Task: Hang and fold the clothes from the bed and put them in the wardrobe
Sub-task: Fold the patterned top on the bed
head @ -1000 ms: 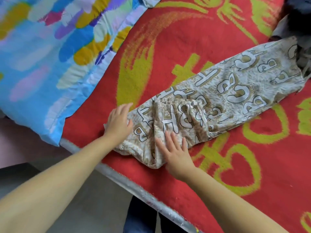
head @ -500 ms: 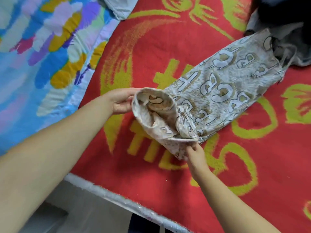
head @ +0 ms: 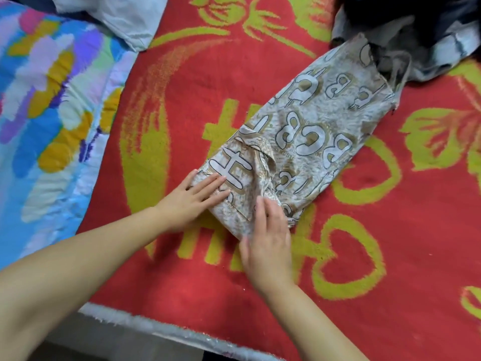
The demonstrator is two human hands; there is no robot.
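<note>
**Hidden, cropped and blurred**

The right hand [head: 268, 243] is motion-blurred and covers the near end of the printed garment [head: 312, 131]. The garment's far end is tucked under a dark clothes pile [head: 416, 35], itself cut off by the top edge.

Beige printed garment [head: 307, 142]: large white outlined letters, "H", "B", "C" legible; red blanket [head: 390, 243]: yellow characters, partly covered, unreadable.

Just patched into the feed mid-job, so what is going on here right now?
A person is folding a beige letter-print garment on the red blanket on the bed. The left hand and right hand both press flat on its near, folded-over end. The far end lies stretched out toward a dark clothes pile. Nothing shows it hung or put away yet.
</note>
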